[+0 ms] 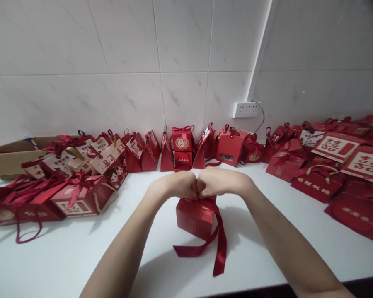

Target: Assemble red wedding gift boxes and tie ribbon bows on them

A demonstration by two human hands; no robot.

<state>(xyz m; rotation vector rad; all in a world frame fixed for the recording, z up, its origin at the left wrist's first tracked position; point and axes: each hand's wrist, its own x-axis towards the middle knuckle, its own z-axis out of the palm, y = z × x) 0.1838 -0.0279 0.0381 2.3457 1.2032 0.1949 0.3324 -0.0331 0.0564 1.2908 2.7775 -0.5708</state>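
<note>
Directly in front of me a small red gift box stands on the white table. My left hand and my right hand meet knuckle to knuckle over its top. Both are closed, fingers curled inward, pinching the dark red ribbon at the top of the box; the fingertips and the pinched part are mostly hidden. From beneath my right hand the satin ribbon runs down the box's right side. Two loose tails spread onto the table in front of it, one to the left and one toward me.
Many red gift boxes line the wall, including a stacked pair and a windowed box. More crowd the left, with a ribboned box and a cardboard carton. Red boxes fill the right. A power socket is on the tiled wall.
</note>
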